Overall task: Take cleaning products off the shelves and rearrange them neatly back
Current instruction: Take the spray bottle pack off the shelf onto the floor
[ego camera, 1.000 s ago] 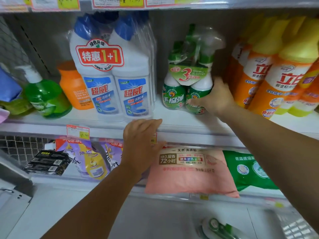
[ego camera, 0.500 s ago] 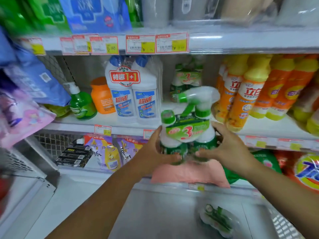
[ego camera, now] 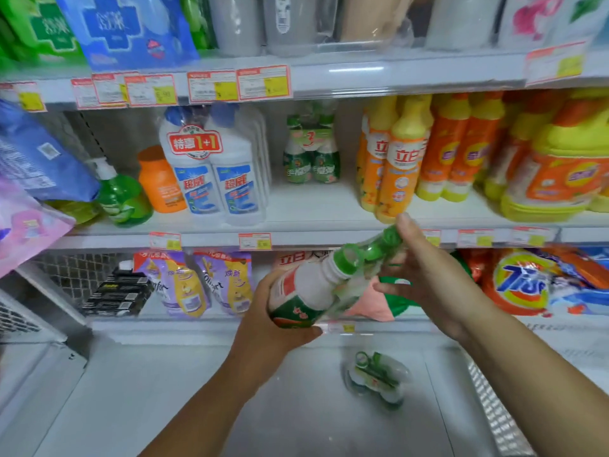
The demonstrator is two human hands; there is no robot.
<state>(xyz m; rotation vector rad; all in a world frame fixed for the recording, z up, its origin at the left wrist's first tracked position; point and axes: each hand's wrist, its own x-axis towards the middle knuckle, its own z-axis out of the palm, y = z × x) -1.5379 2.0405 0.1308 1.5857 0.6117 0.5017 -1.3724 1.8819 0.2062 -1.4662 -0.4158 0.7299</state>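
Closest to me is a pale grey surface, and on it, right of centre, a wrapped pack of green-capped bottles lies on its side, clear of both arms. Above it I see both hands around the bottle pack, a plastic-wrapped bundle of white bottles with green labels and green caps. It is held in the air in front of the shelves, tilted with its bases down to the left and its caps up to the right. The left hand grips the base end, its thumb curled under the bottom label. The right hand holds the cap end, its thumb lying along the green top and its fingers curled beneath the wrap.

Behind the hands, the bottom shelf carries a black box, two purple refill pouches, a pink bag partly hidden by the bundle, and an orange detergent bag.

On the middle shelf a green pump bottle, an orange bottle and a white twin pack with blue caps stand left. Another green-capped pack stands upright at the back, with bare shelf in front. Orange-and-yellow bottles crowd the right side.

Price tags line the top shelf edge, with a blue pouch above.
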